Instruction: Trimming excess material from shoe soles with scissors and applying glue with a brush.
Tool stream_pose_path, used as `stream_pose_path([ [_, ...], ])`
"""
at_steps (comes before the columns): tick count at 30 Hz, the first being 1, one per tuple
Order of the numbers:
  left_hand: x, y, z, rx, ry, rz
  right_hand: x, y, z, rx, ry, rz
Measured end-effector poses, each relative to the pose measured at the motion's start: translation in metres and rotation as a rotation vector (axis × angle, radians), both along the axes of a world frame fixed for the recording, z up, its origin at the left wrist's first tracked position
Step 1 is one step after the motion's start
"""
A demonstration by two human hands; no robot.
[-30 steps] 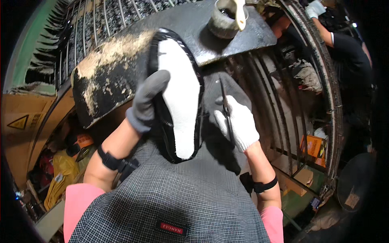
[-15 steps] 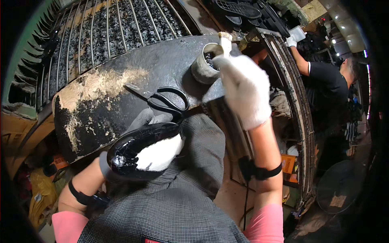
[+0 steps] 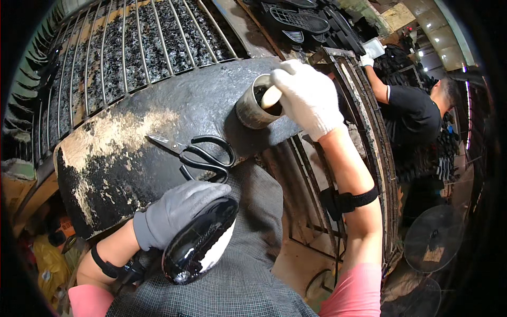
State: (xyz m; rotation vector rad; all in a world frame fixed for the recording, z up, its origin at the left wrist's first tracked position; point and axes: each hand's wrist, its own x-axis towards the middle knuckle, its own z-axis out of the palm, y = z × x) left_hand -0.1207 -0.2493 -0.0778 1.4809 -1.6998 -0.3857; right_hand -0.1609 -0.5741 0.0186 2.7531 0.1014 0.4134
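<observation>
My left hand point(image 3: 182, 206), in a grey glove, is closed on a glossy black shoe point(image 3: 198, 238) with a white patch along its lower right side, held over my lap. In a white glove, my right hand point(image 3: 309, 95) grips a brush point(image 3: 271, 97). The brush's pale part reaches into the mouth of a round grey cup point(image 3: 248, 112) with dark contents; its bristles are not visible. Open-bladed scissors point(image 3: 198, 156) with black handles lie on the worn black bench point(image 3: 137, 174), between the shoe and the cup.
Beyond the bench, metal bars point(image 3: 142, 42) stand over black scraps. Black shoe soles point(image 3: 298, 20) are piled at the far right. A metal-framed rack point(image 3: 377, 137) runs along my right side. Behind it a person in black point(image 3: 412, 108) works with a white-gloved hand.
My right hand has brought the brush down and left into the cup. My left hand has turned the shoe more upright, so less white shows. The view has shifted slightly.
</observation>
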Motion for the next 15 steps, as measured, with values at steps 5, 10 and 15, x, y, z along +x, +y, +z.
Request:
stream_pose_path([
  [5, -0.001, -0.001, -0.002, -0.005, 0.119, 0.014, -0.019, 0.011, 0.007, 1.126, -0.438, -0.21],
  [10, -0.002, -0.007, 0.006, 0.032, 0.052, 0.032, -0.026, 0.009, -0.005, 0.927, -0.242, -0.307],
  [15, -0.001, -0.002, -0.003, 0.07, 0.102, 0.039, -0.024, 0.026, 0.027, 1.27, -0.352, -0.239],
])
